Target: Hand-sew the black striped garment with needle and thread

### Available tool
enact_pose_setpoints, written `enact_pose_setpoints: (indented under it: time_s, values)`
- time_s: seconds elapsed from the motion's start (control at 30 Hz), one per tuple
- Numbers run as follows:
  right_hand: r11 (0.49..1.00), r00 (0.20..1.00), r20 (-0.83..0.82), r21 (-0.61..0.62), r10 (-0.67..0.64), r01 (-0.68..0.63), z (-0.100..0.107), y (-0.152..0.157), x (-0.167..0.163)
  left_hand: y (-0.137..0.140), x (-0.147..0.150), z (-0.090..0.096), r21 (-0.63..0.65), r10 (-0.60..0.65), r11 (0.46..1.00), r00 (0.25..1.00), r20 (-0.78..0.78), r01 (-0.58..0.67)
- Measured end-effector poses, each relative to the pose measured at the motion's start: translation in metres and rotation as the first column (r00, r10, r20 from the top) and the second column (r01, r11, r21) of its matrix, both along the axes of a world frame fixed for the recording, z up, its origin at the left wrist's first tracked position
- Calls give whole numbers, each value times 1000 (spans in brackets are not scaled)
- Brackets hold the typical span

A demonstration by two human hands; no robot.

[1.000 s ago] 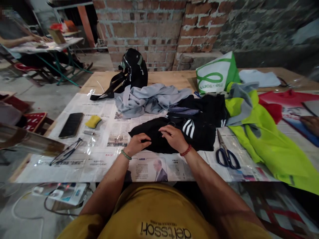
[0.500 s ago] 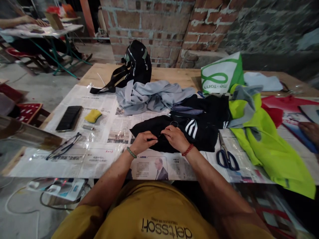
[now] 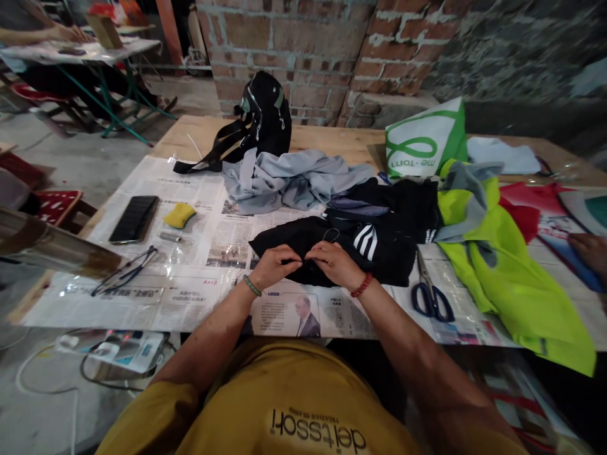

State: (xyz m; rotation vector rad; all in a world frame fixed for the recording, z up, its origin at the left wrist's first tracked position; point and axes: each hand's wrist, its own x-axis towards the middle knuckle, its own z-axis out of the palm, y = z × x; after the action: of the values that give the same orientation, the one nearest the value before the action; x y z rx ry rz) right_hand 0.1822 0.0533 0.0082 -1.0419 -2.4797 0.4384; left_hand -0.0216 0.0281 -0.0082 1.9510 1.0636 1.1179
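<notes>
A black garment [image 3: 310,229] with white stripes lies bunched on the newspaper in front of me. Over its near edge my left hand [image 3: 274,268], wearing a green bead bracelet, pinches the dark cloth between thumb and forefinger. Just right of it, fingertips almost meeting the left ones, my right hand [image 3: 337,261] with a red bead bracelet is closed in a pinch. A thin pale loop of thread [image 3: 332,231] stands up from behind the right fingers. Whether a needle is between the fingertips is too small to make out.
Scissors [image 3: 431,297] lie at right, beside a yellow-green garment [image 3: 512,272]. Grey cloth [image 3: 294,180], a black bag [image 3: 268,117] and a white-green bag [image 3: 427,142] stand behind. Left are a phone [image 3: 134,219], sponge [image 3: 179,215], spool [image 3: 170,237] and glasses [image 3: 126,272]. Another person's hand [image 3: 588,249] shows far right.
My fingertips have come closer together over the black garment, the right ones moving slightly left relative to it. The whole view has shifted a little.
</notes>
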Motion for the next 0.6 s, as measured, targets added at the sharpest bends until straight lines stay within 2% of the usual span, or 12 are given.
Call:
enact_pose_setpoints:
  time_s: [0.1,0.23,0.3,0.4,0.47,0.53,0.6]
  values:
    - [996,997,-73,-85,-2,-4,3,0,-2,0,-1,0,5,-5,1000,1000,0,5]
    - [951,961,-262,-308,-90,6,10,1,-4,0,-2,0,23,-22,1000,1000,-9,22]
    - [886,916,-347,-464,-200,18,15,1,-5,-1,-2,0,36,-36,999,999,-14,37]
    - [713,828,-415,-701,-377,-27,22,2,-8,-2,-1,2,70,-60,996,998,-20,61]
    - [604,781,-423,-793,-460,-75,26,2,-11,-3,0,3,109,-75,991,997,-19,76]
    - [541,759,-420,-834,-497,-107,29,1,-15,-4,1,5,150,-83,985,996,-24,86]
    - [526,761,-415,-843,-498,-115,32,0,-19,-5,2,5,180,-79,980,996,-36,84]
